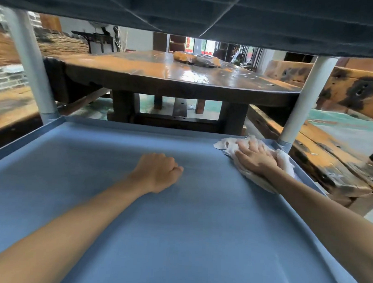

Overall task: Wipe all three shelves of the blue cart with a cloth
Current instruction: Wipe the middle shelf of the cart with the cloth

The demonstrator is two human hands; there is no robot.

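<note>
A blue cart shelf [178, 236] fills the lower part of the head view, with the dark underside of the shelf above [186, 12] across the top. A crumpled white cloth [284, 160] lies in the shelf's far right corner, pressed flat under my right hand [254, 157]. My left hand [159, 172] rests as a closed fist on the bare shelf near its middle, holding nothing. Both forearms reach in from the near edge.
Two white posts, one at the far left corner [29, 66] and one at the far right corner [305, 99], hold up the upper shelf. Beyond the cart stands a heavy dark wooden table [173, 75]. A worn wooden bench [333, 159] sits close on the right.
</note>
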